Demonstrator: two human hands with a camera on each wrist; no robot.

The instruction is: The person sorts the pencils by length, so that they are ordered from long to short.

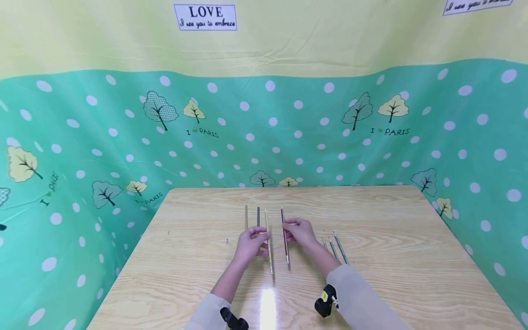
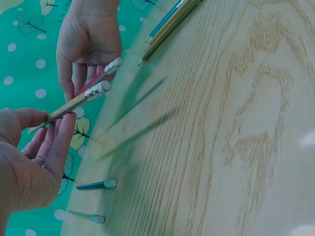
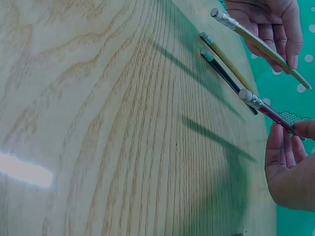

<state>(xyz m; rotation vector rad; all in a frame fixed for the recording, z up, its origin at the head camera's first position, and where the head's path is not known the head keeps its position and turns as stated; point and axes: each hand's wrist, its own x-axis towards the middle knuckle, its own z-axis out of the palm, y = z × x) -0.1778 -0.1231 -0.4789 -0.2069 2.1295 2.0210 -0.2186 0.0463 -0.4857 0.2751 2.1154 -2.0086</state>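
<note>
As the tabletop (image 1: 185, 293) is overhung by the left hand (image 1: 249, 244) and right hand (image 1: 302, 231), a yellow pencil (image 3: 264, 47) and a dark red pencil (image 3: 271, 113) are pinched in them respectively, likely light, stiff and slightly slippery, best gripped mid-shaft, clear of the erasers (image 2: 102, 87).

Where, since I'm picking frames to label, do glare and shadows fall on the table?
Head view: a white glare streak lies on the table near the bottom edge; left wrist view: two shadows below the held pencils, glare patches at the right edge; right wrist view: two shadow streaks, a glare bar at lower left.
</note>
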